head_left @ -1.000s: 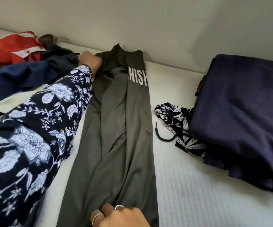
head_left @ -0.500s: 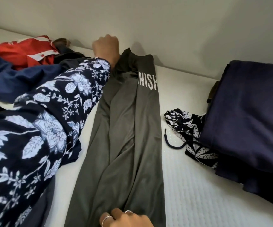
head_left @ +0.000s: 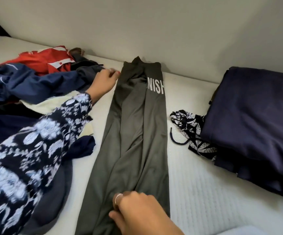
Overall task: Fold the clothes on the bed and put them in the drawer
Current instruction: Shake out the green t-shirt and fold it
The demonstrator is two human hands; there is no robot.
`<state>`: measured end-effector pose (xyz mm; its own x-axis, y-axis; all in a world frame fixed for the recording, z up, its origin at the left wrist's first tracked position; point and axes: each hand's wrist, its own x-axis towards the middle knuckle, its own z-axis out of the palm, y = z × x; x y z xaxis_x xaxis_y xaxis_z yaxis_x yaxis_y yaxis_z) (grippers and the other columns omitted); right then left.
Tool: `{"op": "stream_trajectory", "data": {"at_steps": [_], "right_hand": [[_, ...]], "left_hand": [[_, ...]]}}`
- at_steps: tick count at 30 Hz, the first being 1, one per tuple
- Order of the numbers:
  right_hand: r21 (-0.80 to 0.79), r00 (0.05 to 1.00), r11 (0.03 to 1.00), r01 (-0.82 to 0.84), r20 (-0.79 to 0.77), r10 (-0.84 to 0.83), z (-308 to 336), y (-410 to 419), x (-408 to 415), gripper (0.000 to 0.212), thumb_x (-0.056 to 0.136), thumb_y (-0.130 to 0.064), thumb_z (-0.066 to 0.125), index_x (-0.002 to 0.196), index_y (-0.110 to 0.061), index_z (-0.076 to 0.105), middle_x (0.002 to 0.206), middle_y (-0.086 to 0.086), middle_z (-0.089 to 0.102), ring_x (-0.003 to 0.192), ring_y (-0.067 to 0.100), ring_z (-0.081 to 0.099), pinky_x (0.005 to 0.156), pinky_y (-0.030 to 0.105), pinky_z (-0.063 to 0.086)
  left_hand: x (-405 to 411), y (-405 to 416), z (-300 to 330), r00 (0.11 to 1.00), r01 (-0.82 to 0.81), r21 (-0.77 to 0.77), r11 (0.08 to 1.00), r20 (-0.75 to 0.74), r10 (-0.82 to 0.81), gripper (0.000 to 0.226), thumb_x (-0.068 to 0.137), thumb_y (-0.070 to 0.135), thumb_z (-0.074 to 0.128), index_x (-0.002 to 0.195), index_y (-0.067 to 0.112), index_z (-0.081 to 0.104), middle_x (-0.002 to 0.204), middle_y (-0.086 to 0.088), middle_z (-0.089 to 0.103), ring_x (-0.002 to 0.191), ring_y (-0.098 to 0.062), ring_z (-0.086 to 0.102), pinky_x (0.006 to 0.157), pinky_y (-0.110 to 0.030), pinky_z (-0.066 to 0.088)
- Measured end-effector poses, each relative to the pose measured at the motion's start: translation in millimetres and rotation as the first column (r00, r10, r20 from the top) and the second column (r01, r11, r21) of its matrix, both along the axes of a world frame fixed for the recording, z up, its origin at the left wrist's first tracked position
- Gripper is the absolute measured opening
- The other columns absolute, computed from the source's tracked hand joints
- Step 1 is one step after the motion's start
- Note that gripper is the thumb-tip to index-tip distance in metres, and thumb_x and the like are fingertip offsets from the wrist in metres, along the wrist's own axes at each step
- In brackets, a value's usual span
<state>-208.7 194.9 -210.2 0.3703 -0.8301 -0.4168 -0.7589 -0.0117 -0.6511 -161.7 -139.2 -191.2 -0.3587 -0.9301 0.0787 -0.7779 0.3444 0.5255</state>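
Observation:
Olive-grey trousers (head_left: 134, 133) with white letters lie stretched lengthwise down the middle of the white mattress (head_left: 205, 192), their far end against the wall. My right hand (head_left: 137, 212) grips the bunched near end of the trousers, its fingers curled into the fabric. My left hand (head_left: 103, 82), in a floral sleeve, lies beside the far left edge of the trousers. Its fingers are loosely bent and hold nothing, with the fingertips close to the fabric edge.
A heap of unfolded clothes fills the left side: a red garment (head_left: 44, 63), a navy jacket (head_left: 27, 83) and dark pieces. On the right lies a folded navy garment (head_left: 256, 119) over a black-and-white patterned piece (head_left: 186, 122) with a cord. The wall (head_left: 154, 28) runs behind.
My left hand let go of the far end of the trousers and drew back down to their left edge. The right hand still holds the near end.

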Motion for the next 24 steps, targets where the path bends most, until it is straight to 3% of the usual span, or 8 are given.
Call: {"op": "stream_trajectory", "data": {"at_steps": [5,10,12,14,17,20,22,24], "right_hand": [[-0.187,0.998,0.982,0.020,-0.058,-0.031,9,12,1,0.026,0.098,-0.039,0.044,0.106,-0.016,0.052,0.112,0.016,0.061,0.103,0.039,0.058,0.079,0.041,0.045],[-0.220,0.978,0.972,-0.078,-0.207,0.031,12,37,11,0.027,0.098,-0.040,0.044,0.108,-0.015,0.050,0.112,0.014,0.062,0.102,0.037,0.058,0.071,0.038,0.039],[-0.161,0.980,0.980,-0.117,-0.181,0.087,16,50,14,0.026,0.097,-0.041,0.047,0.105,-0.017,0.054,0.106,0.010,0.063,0.099,0.034,0.058,0.070,0.035,0.039],[-0.073,0.990,0.990,-0.121,-0.083,0.115,24,62,13,0.025,0.095,-0.043,0.052,0.098,-0.019,0.059,0.087,-0.001,0.061,0.086,0.023,0.058,0.071,0.034,0.044],[-0.161,0.990,0.979,0.123,-0.048,-0.132,26,66,0,0.023,0.092,-0.047,0.056,0.088,-0.024,0.059,0.072,-0.008,0.057,0.080,0.021,0.061,0.070,0.033,0.048],[-0.286,0.842,0.861,0.420,-0.233,-0.487,28,70,-11,0.035,0.092,-0.054,0.050,0.099,-0.020,0.051,0.094,0.005,0.064,0.095,0.033,0.062,0.071,0.035,0.043],[-0.248,0.736,0.832,0.497,-0.386,-0.555,25,73,-14,0.057,0.090,-0.064,0.045,0.108,-0.010,0.050,0.109,0.014,0.062,0.103,0.037,0.059,0.072,0.037,0.040],[-0.157,0.734,0.852,0.500,-0.446,-0.513,19,80,-4,0.068,0.088,-0.069,0.043,0.110,-0.005,0.052,0.115,0.016,0.059,0.105,0.037,0.058,0.075,0.038,0.042]], "left_hand": [[75,91,-12,0.999,0.042,-0.026,0.999,-0.002,-0.042,0.029,0.098,0.020,0.050,0.120,0.006,0.062,0.119,-0.010,0.063,0.112,-0.023,0.057,0.086,-0.018,0.035],[134,164,-4,0.994,0.094,0.002,0.996,0.047,-0.094,0.027,0.096,0.019,0.054,0.120,0.010,0.061,0.121,-0.005,0.060,0.110,-0.019,0.055,0.087,-0.024,0.038],[149,195,2,0.996,0.073,0.015,0.997,0.040,-0.073,0.026,0.094,0.017,0.058,0.118,0.008,0.061,0.115,-0.007,0.062,0.099,-0.017,0.060,0.084,-0.022,0.040],[166,232,4,0.999,-0.019,0.046,0.999,0.033,0.017,0.018,0.092,0.019,0.061,0.105,0.009,0.063,0.099,-0.007,0.066,0.079,-0.014,0.060,0.076,-0.019,0.041],[181,276,-2,0.977,-0.162,0.204,0.966,0.169,0.128,0.030,0.088,0.047,0.060,0.080,0.017,0.061,0.075,-0.001,0.067,0.071,-0.017,0.061,0.074,-0.031,0.049],[188,315,-10,0.939,-0.194,0.253,0.948,0.328,0.105,0.048,0.079,0.071,0.052,0.073,0.023,0.056,0.078,0.001,0.065,0.083,-0.026,0.063,0.078,-0.038,0.052],[184,337,-20,0.944,-0.168,0.201,0.965,0.316,0.098,0.051,0.078,0.072,0.052,0.076,0.021,0.051,0.082,0.001,0.062,0.086,-0.028,0.061,0.075,-0.038,0.051],[178,357,-33,0.958,-0.130,0.148,0.980,0.273,0.086,0.047,0.081,0.063,0.057,0.084,0.017,0.050,0.091,-0.004,0.059,0.091,-0.029,0.058,0.074,-0.037,0.047]]}}
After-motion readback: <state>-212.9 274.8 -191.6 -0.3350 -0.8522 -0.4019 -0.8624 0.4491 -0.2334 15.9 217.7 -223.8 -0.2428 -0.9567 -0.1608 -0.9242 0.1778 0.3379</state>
